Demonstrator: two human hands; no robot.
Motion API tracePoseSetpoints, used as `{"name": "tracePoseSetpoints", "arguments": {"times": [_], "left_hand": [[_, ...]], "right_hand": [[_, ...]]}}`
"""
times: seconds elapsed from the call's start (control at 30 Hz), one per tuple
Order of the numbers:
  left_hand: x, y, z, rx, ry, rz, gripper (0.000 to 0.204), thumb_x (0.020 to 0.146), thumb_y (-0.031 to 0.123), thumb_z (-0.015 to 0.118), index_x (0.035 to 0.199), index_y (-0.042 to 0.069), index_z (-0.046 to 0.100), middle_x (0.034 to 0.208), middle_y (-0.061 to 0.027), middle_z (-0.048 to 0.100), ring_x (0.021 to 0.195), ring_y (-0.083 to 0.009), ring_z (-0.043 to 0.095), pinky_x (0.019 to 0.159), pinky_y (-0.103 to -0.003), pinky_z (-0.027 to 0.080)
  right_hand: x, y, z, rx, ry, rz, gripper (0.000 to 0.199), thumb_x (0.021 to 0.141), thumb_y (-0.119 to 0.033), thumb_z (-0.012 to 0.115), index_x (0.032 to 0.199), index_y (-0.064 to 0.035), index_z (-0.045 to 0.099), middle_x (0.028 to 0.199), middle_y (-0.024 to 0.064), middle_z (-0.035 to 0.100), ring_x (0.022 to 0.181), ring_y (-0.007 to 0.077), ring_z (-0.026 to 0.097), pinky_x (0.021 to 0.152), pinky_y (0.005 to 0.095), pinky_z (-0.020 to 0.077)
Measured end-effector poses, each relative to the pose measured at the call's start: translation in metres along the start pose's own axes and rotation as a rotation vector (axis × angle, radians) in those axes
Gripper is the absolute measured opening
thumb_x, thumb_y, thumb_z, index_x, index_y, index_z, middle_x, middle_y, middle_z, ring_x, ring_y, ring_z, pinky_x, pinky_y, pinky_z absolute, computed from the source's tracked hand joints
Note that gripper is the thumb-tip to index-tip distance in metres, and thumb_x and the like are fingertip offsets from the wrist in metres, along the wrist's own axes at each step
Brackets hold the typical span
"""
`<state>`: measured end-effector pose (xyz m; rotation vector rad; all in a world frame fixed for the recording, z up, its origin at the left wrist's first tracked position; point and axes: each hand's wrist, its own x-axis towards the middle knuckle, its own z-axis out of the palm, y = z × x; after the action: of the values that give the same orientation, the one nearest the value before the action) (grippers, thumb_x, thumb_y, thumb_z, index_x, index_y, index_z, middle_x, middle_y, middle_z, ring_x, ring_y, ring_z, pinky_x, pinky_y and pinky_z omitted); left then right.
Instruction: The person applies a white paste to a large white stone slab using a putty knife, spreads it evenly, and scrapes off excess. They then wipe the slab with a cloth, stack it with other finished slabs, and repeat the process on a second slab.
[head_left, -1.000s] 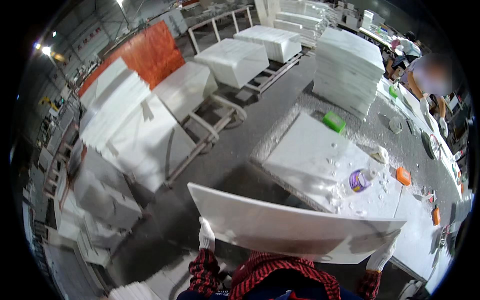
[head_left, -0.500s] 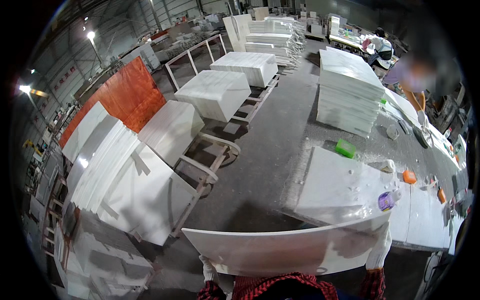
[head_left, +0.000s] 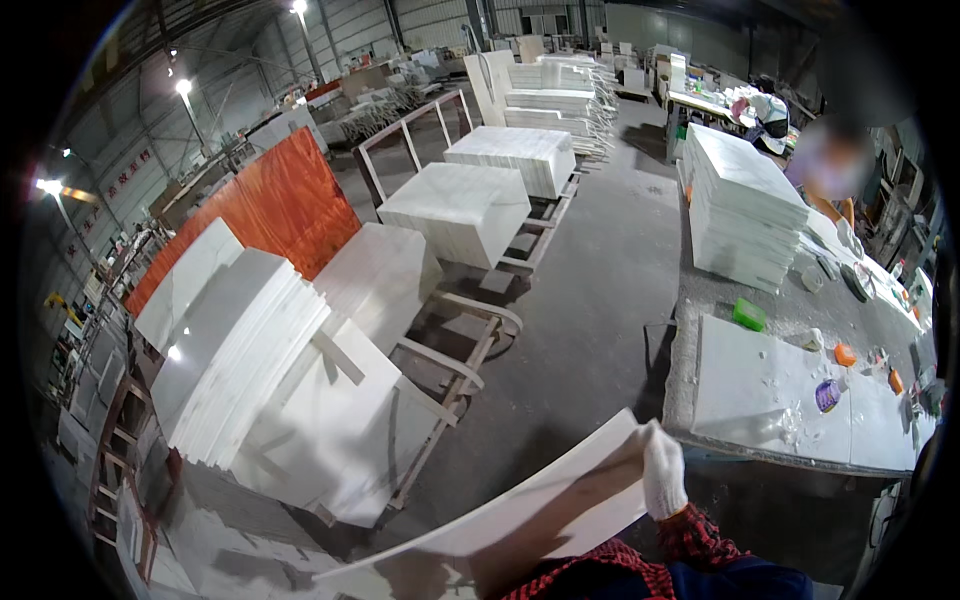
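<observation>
I carry a long white stone slab (head_left: 520, 515) low in front of me, tilted so that its right end is higher. My right hand (head_left: 662, 470), in a white glove with a red plaid cuff, grips that right end. The slab's left end runs down toward the lower edge of the picture, and my left hand does not show there.
Leaning stacks of white slabs (head_left: 240, 360) on metal racks fill the left, with an orange panel (head_left: 270, 210) behind. A work table (head_left: 780, 395) on the right bears a white slab, a green block (head_left: 748, 314) and small pots. Another person (head_left: 835, 165) stands beyond it.
My view has swung left toward the racks. The slab has tilted, its right end rising and its left end sinking out of sight together with my left hand.
</observation>
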<state>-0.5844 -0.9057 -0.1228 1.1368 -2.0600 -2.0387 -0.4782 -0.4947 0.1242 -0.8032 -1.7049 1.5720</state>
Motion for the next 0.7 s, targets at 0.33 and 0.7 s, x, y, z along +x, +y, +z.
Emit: {"name": "tracePoseSetpoints", "arguments": {"times": [0.33, 0.7], "left_hand": [[0.054, 0.01, 0.015, 0.072, 0.092, -0.035, 0.075, 0.102, 0.062, 0.031, 0.149, 0.004, 0.039, 0.148, -0.0087, 0.047, 0.127, -0.0253, 0.049, 0.109, -0.036, 0.036], [0.114, 0.033, 0.047, 0.198, 0.162, -0.01, 0.07, 0.104, 0.057, 0.033, 0.147, 0.003, 0.041, 0.148, -0.0088, 0.047, 0.125, -0.0248, 0.049, 0.109, -0.037, 0.036]], "right_hand": [[0.083, 0.029, 0.098, 0.031, -0.225, 0.056, 0.039, 0.105, -0.031, 0.051, 0.082, 0.0005, 0.054, 0.073, -0.004, 0.046, 0.073, 0.0069, 0.04, 0.063, 0.0268, 0.0383], [0.316, 0.089, 0.159, -0.053, -0.182, 0.195, 0.068, 0.097, -0.058, 0.054, 0.118, 0.0053, 0.067, 0.099, 0.0168, 0.073, 0.1, 0.0188, 0.063, 0.092, 0.0324, 0.0474]]}}
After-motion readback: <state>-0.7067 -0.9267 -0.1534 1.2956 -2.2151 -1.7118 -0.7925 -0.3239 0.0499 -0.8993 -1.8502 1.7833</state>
